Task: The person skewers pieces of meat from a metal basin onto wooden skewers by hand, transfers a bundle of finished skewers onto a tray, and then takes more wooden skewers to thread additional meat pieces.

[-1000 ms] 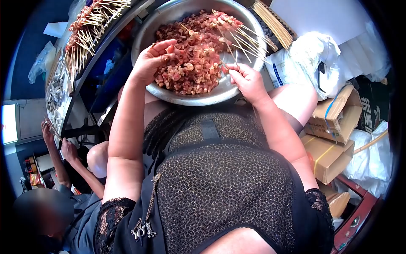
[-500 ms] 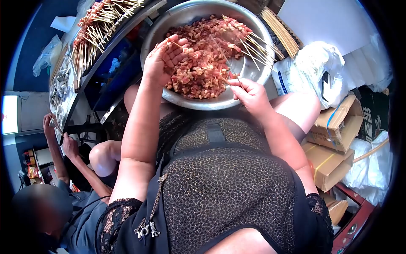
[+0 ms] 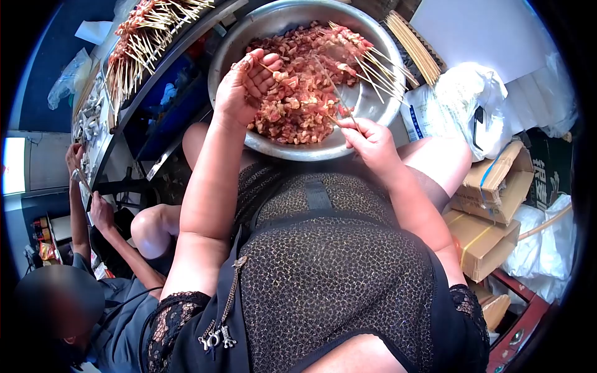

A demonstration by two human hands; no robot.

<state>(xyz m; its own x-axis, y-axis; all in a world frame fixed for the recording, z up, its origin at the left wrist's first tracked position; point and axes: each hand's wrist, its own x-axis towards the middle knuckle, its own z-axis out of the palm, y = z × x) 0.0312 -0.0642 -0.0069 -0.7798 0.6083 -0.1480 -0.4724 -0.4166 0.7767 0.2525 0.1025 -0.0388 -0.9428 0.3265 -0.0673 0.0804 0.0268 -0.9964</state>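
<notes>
A wide metal basin (image 3: 222, 46) in front of my lap holds a heap of small raw meat pieces (image 3: 298, 115). My left hand (image 3: 247, 87) is over the basin's left side, palm turned up and fingers curled, with a reddish bit of meat at its thumb and fingertips. The tip of a thin skewer (image 3: 332, 116) appears to reach those fingers. My right hand (image 3: 373, 143), at the near right rim, pinches that skewer's other end. A second thin stick (image 3: 337, 93) slants from the same grip across the meat. Several loaded meat skewers (image 3: 376, 71) lie on the basin's right side.
Bare bamboo sticks (image 3: 411, 46) lie beyond the right rim, near a white plastic bag (image 3: 476, 102). Cardboard boxes (image 3: 485, 242) are stacked right. Finished skewers (image 3: 146, 53) are piled on the left table. At left, another person's hands (image 3: 99, 211) hold a thin stick.
My left hand has turned slightly, its fingers curling more near the skewer tip. My right hand has barely moved. The other person's hands have shifted a little.
</notes>
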